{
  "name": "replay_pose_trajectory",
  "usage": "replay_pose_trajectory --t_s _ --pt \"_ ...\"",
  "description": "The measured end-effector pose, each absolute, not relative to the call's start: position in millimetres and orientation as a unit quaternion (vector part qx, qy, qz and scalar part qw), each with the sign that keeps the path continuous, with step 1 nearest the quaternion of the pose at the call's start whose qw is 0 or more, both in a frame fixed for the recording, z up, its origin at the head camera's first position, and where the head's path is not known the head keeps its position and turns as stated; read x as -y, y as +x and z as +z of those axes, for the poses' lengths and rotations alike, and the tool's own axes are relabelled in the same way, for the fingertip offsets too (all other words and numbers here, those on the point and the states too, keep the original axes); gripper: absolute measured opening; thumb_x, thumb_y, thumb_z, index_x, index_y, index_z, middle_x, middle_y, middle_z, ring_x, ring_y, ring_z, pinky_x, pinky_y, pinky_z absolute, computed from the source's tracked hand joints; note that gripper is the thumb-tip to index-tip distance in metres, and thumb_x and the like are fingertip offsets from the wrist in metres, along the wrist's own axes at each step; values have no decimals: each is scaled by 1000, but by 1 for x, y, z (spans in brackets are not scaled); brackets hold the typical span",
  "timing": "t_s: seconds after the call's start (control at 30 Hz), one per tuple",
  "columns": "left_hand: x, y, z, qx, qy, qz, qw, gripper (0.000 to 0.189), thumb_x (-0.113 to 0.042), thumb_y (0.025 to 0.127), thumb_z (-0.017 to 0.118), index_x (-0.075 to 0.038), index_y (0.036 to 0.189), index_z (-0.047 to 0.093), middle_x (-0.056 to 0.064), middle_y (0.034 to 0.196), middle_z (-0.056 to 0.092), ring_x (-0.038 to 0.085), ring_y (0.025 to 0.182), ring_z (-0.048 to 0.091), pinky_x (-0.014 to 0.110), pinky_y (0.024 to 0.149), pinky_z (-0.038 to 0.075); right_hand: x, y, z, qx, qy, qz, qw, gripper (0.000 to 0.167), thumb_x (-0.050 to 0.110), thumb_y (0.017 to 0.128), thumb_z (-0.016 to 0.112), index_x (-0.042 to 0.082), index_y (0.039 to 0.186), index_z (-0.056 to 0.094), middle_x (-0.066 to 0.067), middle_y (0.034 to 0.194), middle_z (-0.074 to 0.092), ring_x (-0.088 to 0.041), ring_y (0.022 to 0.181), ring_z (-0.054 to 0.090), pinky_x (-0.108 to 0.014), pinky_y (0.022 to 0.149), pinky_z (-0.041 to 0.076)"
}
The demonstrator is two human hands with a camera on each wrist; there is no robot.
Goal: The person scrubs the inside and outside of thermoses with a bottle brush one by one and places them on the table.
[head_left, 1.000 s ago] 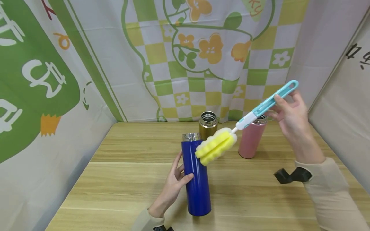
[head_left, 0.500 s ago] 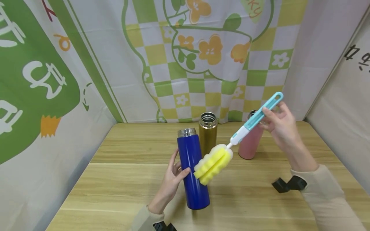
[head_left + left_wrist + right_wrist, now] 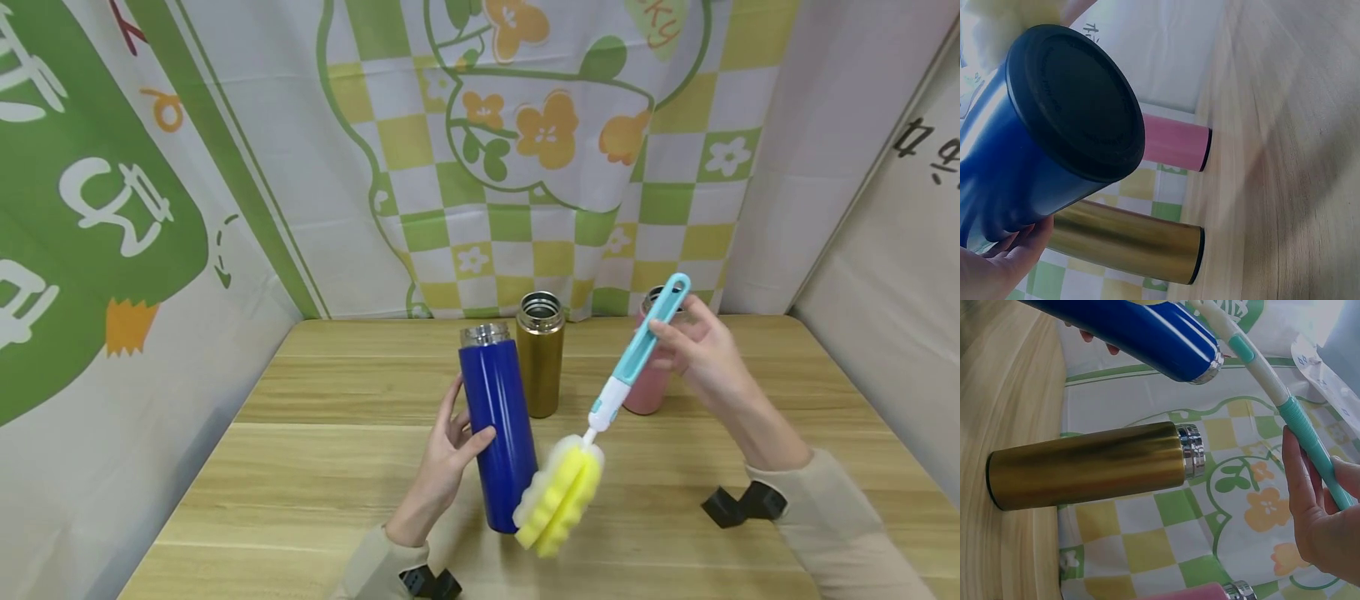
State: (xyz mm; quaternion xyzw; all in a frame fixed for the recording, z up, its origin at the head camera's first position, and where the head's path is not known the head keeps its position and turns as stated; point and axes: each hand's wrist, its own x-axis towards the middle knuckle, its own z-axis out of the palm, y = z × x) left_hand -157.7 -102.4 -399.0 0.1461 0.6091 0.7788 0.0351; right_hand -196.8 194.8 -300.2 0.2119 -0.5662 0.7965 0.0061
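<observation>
In the head view my left hand (image 3: pixel 438 467) grips a blue thermos bottle (image 3: pixel 497 417), thumb across its front. The bottle has no lid and leans a little, its steel mouth up. Its dark base (image 3: pixel 1079 106) hangs above the table in the left wrist view. My right hand (image 3: pixel 712 358) holds a bottle brush (image 3: pixel 636 350) by its turquoise handle, between thumb and fingers. The brush points down, its yellow and white sponge head (image 3: pixel 558 496) overlapping the bottle's lower right side in this view. In the right wrist view the brush handle (image 3: pixel 1297 425) slants across my fingers.
A gold bottle (image 3: pixel 545 375) stands upright and lidless behind the blue one. To its right is a pink bottle (image 3: pixel 647 396), partly hidden by the brush and right hand. The wooden table (image 3: pixel 337 483) ends at a patterned curtain (image 3: pixel 465 208), with cloth walls on both sides.
The right hand has come down and left, swinging the brush more upright with its sponge lower. The left hand has lifted the blue bottle's base and tilted it slightly more.
</observation>
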Motion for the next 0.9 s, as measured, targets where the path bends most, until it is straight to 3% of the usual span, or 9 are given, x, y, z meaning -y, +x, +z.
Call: replay_pose_trajectory --t_s 0.33,0.67,0.9 --pt "103 -156 -403 -603 167 778 52 85 -7 81 61 -12 142 3 25 127 42 19 104 52 35 90 39 -196 -200 -302 535 200 820 5 22 -2 89 45 6 109 41 -7 84 66 -19 77 65 -30 65 52" --pt "107 -152 -407 -609 199 762 92 85 -10 82 61 -10 142 0 29 133 32 20 107 49 37 90 37 -209 -207 -283 451 123 883 48 31 0 84 54 4 110 39 -11 80 62 -22 71 64 -32 65 52" --pt "109 -151 -409 -607 224 755 111 81 -11 84 58 -9 142 1 28 131 35 21 108 49 37 90 38 -213 -210 -274 412 109 901 79 31 -1 82 56 2 108 40 -14 78 62 -25 71 64 -36 67 52"
